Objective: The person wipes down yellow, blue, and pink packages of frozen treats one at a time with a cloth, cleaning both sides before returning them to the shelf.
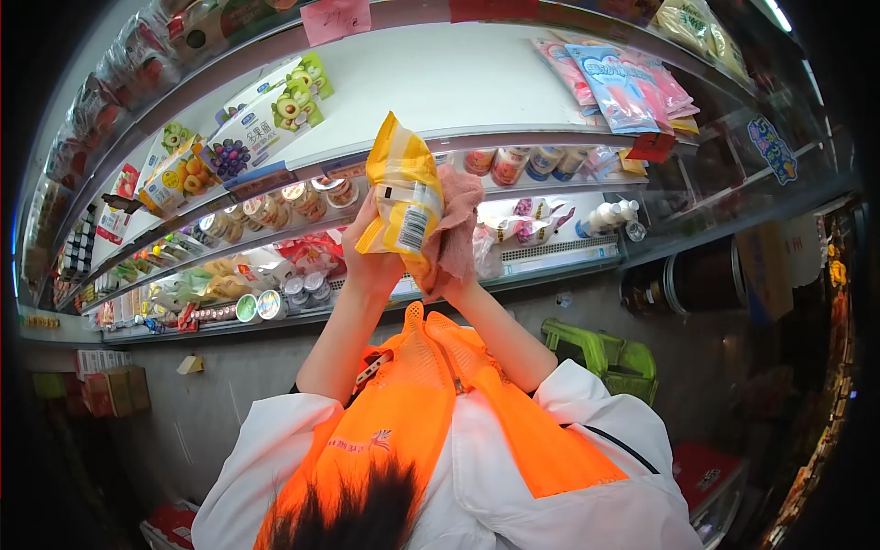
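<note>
In front of the chilled shelves I hold up a yellow snack packet (403,188) with a clear band and a barcode facing me. My left hand (371,243) is closed around its lower left side. A pinkish cloth (456,220) is in my right hand (458,266), pressed against the packet's right side. The cloth covers most of the right fingers. Behind the packet, the upper shelf (412,82) shows a bare white surface.
Fruit-printed cartons (266,128) stand on the shelf at left, and blue and pink pouches (614,87) lie at right. Cups and tubs (316,197) line the shelf below. A green plastic stool or crate (605,357) stands on the floor at right, near dark round drums (701,280). Stacked boxes (115,390) are at far left.
</note>
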`<action>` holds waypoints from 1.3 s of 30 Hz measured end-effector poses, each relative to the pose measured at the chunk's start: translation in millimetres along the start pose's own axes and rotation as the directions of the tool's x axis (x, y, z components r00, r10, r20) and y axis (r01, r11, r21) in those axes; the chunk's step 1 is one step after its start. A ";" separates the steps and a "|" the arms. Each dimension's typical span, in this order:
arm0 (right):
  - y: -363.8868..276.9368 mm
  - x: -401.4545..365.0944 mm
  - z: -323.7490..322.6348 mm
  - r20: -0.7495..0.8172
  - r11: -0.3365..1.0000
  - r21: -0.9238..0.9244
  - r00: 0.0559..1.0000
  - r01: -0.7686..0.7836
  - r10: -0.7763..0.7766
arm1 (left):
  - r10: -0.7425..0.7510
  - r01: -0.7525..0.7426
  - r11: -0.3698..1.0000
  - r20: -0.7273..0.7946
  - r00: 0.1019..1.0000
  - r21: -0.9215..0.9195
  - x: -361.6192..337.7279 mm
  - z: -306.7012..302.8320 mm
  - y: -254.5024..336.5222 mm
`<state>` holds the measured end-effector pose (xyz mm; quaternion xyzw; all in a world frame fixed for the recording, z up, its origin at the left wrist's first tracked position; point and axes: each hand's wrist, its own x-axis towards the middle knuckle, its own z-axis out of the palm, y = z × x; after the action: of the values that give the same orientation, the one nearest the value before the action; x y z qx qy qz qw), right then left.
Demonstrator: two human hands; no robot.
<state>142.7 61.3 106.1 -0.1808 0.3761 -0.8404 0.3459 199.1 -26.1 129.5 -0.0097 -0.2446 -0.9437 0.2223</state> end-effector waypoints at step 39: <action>-13.8 -5.8 -248.5 -0.191 -0.898 -0.167 0.907 -0.408 -0.376 | -0.325 0.168 0.419 -0.025 0.945 0.892 -61.1 9.4 42.3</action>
<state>0.5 198.0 -45.6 -0.1557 0.9382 0.2696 -0.1513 271.3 -29.5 149.4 0.0716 -0.7127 -0.6969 0.0344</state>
